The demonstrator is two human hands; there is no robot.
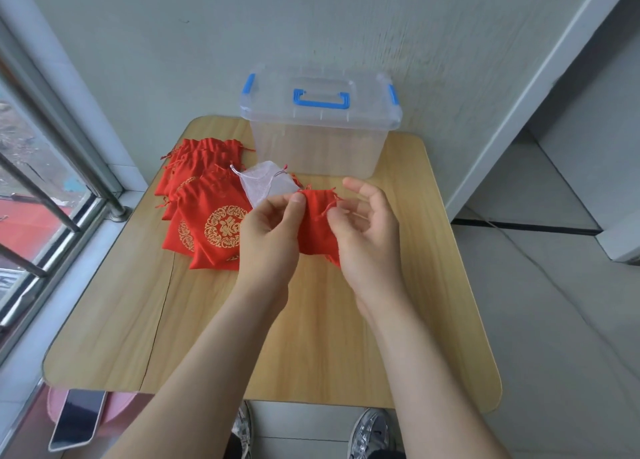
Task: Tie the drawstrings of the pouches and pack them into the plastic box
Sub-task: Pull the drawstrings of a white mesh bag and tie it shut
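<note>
Two hands work on one small red pouch (317, 223), held above the tabletop (433, 250) just in front of the plastic box (318, 132). The left hand (268, 230) pinches the pouch's upper left corner between thumb and forefinger, right at the gathered mouth. The right hand (367, 230) is relaxed, its fingers loosely spread and pointing up toward the box, and its thumb tip rests against the pouch's right side beside a loose end of red cord. The pouch hangs with its mouth toward the box and its plain red back facing the camera.

The box is clear, with its lid on, a blue handle on top and blue clips at both ends. It stands at the far edge of the tabletop, against the wall.

A pile of red pouches (204, 195) with gold round patterns lies to the left of the box and in front of it, overlapping one another. A white mesh pouch (261, 184) lies on the pile's right edge, near the box's front left corner.

Well in front of the box, below the tabletop's near left corner, a phone (78, 420) lies on something pink.
</note>
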